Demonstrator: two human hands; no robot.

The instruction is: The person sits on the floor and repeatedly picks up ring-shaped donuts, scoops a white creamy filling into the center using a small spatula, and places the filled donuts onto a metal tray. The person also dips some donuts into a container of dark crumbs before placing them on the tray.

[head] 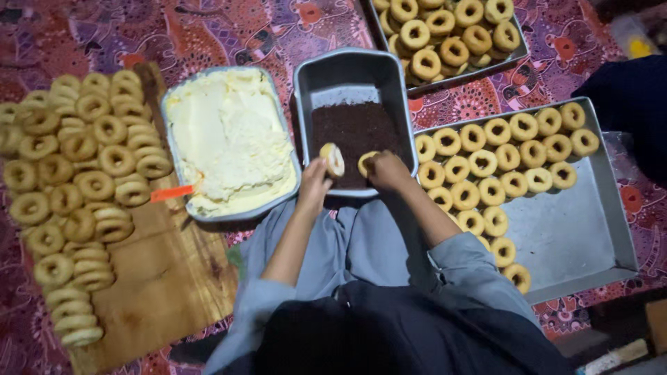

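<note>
My left hand (pixel 313 182) holds a cream-coated doughnut (pixel 334 159) on edge over a grey metal pan (pixel 345 73) of dark chocolate sprinkles (pixel 351 132). My right hand (pixel 388 171) grips a second doughnut (pixel 364 162), which touches the sprinkles at the pan's near edge. Left of this pan stands a metal tray of pale yellow cream (pixel 229 135) with an orange handle (pixel 172 193) sticking out of it.
Stacked plain doughnuts (pixel 76 180) cover a wooden board (pixel 163 278) at the left. A large metal tray (pixel 580 229) at the right holds rows of doughnuts (pixel 497 163). Another doughnut tray (pixel 451 35) sits at the back. A patterned red cloth (pixel 229 31) lies under everything.
</note>
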